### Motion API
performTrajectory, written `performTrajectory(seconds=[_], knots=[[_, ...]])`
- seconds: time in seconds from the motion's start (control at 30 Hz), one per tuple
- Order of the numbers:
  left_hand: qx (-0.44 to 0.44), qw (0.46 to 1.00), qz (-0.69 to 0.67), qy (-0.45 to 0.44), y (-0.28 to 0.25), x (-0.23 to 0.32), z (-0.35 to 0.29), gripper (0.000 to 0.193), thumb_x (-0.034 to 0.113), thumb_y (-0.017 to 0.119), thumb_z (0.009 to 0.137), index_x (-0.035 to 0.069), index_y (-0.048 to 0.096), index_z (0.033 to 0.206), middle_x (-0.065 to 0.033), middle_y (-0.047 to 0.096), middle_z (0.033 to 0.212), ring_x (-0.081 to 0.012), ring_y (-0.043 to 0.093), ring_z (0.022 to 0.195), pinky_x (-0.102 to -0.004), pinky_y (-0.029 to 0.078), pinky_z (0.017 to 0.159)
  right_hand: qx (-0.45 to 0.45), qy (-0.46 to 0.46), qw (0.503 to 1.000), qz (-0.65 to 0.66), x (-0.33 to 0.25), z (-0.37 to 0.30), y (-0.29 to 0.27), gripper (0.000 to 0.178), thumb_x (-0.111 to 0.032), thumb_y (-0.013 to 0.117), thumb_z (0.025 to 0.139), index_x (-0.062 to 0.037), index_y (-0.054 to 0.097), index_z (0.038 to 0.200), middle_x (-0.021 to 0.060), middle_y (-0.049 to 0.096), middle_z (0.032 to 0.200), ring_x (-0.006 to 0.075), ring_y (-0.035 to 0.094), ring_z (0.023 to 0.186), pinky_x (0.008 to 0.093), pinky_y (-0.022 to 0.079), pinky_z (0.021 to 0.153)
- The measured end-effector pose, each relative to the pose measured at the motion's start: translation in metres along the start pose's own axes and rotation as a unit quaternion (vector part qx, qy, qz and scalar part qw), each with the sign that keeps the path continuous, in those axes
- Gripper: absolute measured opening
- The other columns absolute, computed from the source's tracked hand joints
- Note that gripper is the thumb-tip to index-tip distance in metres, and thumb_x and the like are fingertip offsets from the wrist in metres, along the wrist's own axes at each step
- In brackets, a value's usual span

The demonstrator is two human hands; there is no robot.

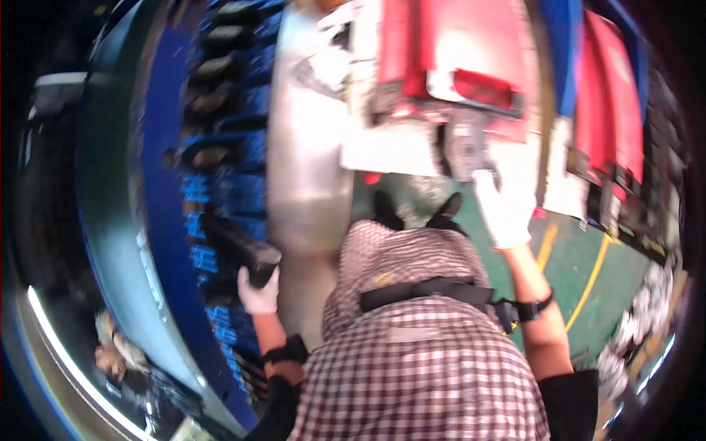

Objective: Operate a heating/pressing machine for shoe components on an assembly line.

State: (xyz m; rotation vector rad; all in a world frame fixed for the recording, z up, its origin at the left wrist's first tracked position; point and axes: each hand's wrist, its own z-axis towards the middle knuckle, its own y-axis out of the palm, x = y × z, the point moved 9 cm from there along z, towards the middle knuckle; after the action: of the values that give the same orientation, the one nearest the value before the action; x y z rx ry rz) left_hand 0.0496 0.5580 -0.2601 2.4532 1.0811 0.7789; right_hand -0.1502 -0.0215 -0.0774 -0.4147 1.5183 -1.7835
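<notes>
My left hand (259, 292), in a white glove, grips the near end of a long black shoe-shaped piece (254, 253) beside the blue rack (261, 110). The piece lies tilted, its far end over the rack. On the other side, my right hand (506, 209), gloved in white too, is closed at the near end of a grey shoe-like piece (465, 143). That piece sits at the front of a red machine (471, 44), just below its dark-rimmed opening. Motion blur hides the exact finger positions and the piece's details.
A bare metal ledge (309, 147) runs between the rack and the machine. Several dark items sit in the rack's slots. Another red machine (610, 95) stands at the right. Yellow lines (588, 283) mark the green floor. A person (118, 353) is at lower left.
</notes>
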Motion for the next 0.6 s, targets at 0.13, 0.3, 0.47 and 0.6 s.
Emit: performTrajectory(seconds=[0.13, 0.3, 0.47, 0.6], knots=[[-0.141, 0.982, 0.121, -0.034, 0.103, -0.07, -0.034, 0.066, 0.025, 0.064, 0.093, -0.002, 0.047, 0.151, -0.0193, 0.051, 0.154, -0.0367, 0.048, 0.143, -0.056, 0.035, 0.122, -0.099, 0.066, 0.972, 0.202, 0.01, 0.003, 0.0, 0.032, -0.031, 0.071, 0.091, -0.0114, 0.072, 0.116, 0.0138, 0.073, 0.104, 0.0353, 0.07, 0.097, 0.047, 0.056, 0.086], [-0.438, 0.831, 0.329, -0.096, 0.266, -0.175, -0.115, 0.095, 0.011, 0.084, 0.073, 0.0, 0.039, 0.156, -0.0191, 0.051, 0.154, -0.0394, 0.052, 0.14, -0.0523, 0.043, 0.118, -0.032, 0.053, 0.912, 0.406, 0.013, 0.001, -0.044, 0.035, -0.024, 0.072, 0.091, -0.0087, 0.07, 0.122, 0.0165, 0.072, 0.11, 0.0342, 0.069, 0.103, 0.0441, 0.055, 0.092], [-0.509, 0.724, 0.46, -0.072, 0.359, -0.318, -0.187, 0.086, 0.01, 0.092, 0.065, -0.002, 0.054, 0.141, -0.0098, 0.068, 0.127, -0.0234, 0.066, 0.116, -0.0392, 0.051, 0.106, -0.212, 0.115, 0.608, 0.757, 0.021, -0.019, -0.063, 0.072, -0.027, 0.067, 0.098, -0.0066, 0.037, 0.16, 0.0149, 0.055, 0.143, 0.0264, 0.057, 0.123, 0.0403, 0.048, 0.103], [-0.569, 0.56, 0.597, -0.078, 0.386, -0.409, -0.223, 0.095, 0.023, 0.097, 0.065, 0.001, 0.051, 0.145, -0.0074, 0.063, 0.133, -0.0169, 0.059, 0.119, -0.0359, 0.048, 0.106, -0.173, 0.114, 0.803, 0.559, 0.079, -0.026, -0.097, 0.091, -0.035, 0.076, 0.092, 0.0043, 0.028, 0.158, 0.0203, 0.045, 0.152, 0.0274, 0.043, 0.141, 0.041, 0.033, 0.12]])
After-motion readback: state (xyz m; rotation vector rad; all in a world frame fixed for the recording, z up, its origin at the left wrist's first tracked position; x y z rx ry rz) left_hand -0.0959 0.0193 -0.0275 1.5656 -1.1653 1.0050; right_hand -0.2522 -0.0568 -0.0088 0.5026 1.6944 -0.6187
